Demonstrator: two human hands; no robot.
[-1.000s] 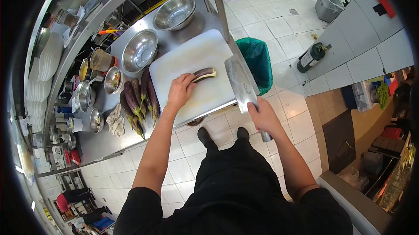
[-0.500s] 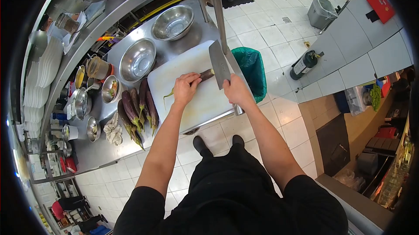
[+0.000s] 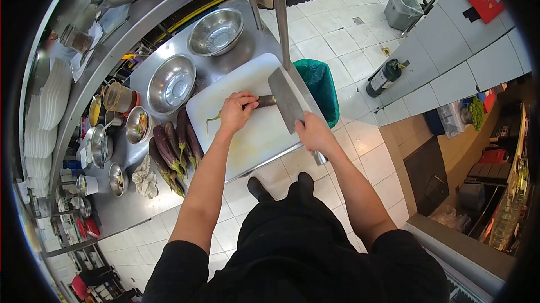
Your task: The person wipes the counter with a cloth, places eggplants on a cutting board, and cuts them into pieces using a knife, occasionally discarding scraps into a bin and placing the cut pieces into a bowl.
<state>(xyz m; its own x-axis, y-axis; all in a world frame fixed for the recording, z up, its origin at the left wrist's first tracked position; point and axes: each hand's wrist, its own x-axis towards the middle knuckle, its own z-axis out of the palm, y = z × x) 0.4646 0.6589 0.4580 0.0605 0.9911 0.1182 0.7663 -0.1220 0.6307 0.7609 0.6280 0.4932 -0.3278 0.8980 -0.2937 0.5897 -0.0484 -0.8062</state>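
Observation:
On the white cutting board (image 3: pixel 242 154) lies a dark purple eggplant (image 3: pixel 265 101), its thin green stem pointing left. My left hand (image 3: pixel 237 113) is closed over its stem side, fingers curled and pressing it down. In my right hand (image 3: pixel 315 134) is the handle of a broad cleaver (image 3: pixel 286 100). The wide blade overlaps the eggplant's right end in this view. Several whole eggplants (image 3: pixel 169 145) rest in a heap along the board's left edge.
Two large steel bowls, one far bowl (image 3: pixel 215 32) and one near bowl (image 3: pixel 171 84), stand behind the board. A crumpled cloth (image 3: pixel 144 178) lies left of the eggplants. A green-lined bin (image 3: pixel 323 92) stands right of the table. A metal post (image 3: pixel 279 16) rises beyond the board.
My right hand has drawn the cleaver toward my body and slightly right. My left hand stays on the eggplant. The whole view has shifted a little.

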